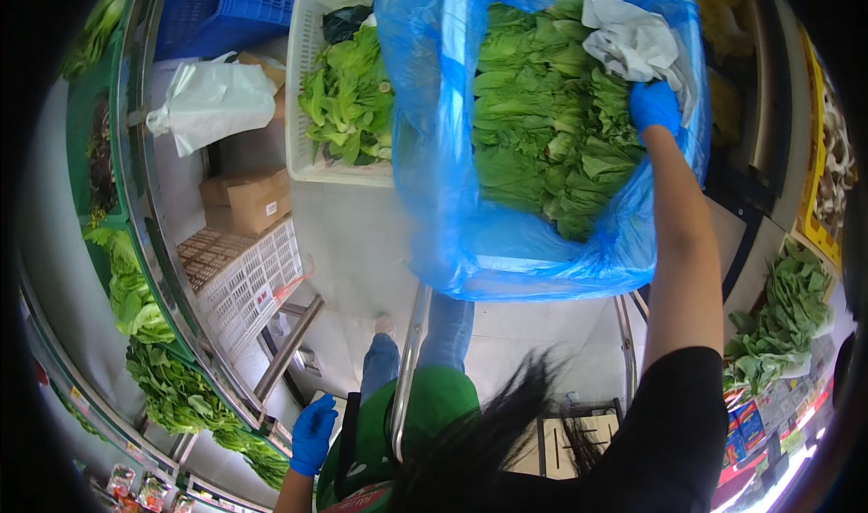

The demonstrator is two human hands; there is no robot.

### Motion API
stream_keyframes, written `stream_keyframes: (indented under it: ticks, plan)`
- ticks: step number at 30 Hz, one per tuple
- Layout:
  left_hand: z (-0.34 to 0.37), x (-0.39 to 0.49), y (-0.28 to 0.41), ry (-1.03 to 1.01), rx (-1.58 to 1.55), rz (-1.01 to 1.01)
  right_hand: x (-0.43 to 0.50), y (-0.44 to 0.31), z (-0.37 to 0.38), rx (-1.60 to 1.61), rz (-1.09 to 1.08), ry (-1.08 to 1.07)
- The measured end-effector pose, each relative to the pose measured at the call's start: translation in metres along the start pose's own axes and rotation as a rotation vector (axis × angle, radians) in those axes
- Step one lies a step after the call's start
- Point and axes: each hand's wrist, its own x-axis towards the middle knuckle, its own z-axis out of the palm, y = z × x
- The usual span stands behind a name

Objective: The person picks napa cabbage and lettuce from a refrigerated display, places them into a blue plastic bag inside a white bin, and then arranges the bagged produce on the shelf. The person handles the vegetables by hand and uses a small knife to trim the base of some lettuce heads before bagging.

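Note:
A foam box lined with a blue plastic bag (434, 174) stands before me, packed with rows of green leafy lettuce (522, 99). My right hand (656, 109), in a blue glove, reaches inside along the box's right wall. It touches the lower end of a crumpled white sheet (630, 38) lying over the leaves. Its fingertips are hidden, so a grip on the sheet cannot be made out. My left hand (313, 435), also gloved in blue, hangs low at my left side beside the vegetable shelf. Its fingers are loosely bent and slightly apart, with nothing in them.
Left of the box, a white plastic crate (293, 106) holds leafy greens (349, 96). A metal-edged shelf (146, 194) runs along the left, with white plastic bags (217, 103), a cardboard box (254, 201) and a white slatted crate (251, 296) behind it. More greens (780, 309) lie at right.

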Motion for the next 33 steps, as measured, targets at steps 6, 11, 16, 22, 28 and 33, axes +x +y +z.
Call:
stream_keyframes:
  ticks: [6,11,16,22,28,33]
  plan:
    - [0.007,-0.003,-0.006,0.027,-0.129,-0.27,-0.022,0.032,-0.025,-0.309,-0.523,-0.142]
    - [0.014,-0.007,0.0,-0.021,0.014,-0.063,-0.057,0.033,-0.058,-0.702,-0.77,-0.231]
    - [-0.006,-0.008,-0.004,-0.045,0.015,0.024,-0.048,0.041,-0.053,-0.727,-0.73,-0.268]
    - [-0.013,-0.018,-0.011,-0.039,-0.017,0.086,-0.042,0.064,-0.027,-0.655,-0.738,-0.226]
    - [-0.015,-0.024,-0.028,-0.013,-0.008,0.1,-0.057,0.042,-0.058,-0.403,-0.46,-0.403]
    - [-0.015,-0.039,-0.037,0.043,-0.102,0.033,-0.08,0.021,-0.061,-0.713,-0.558,-0.278]
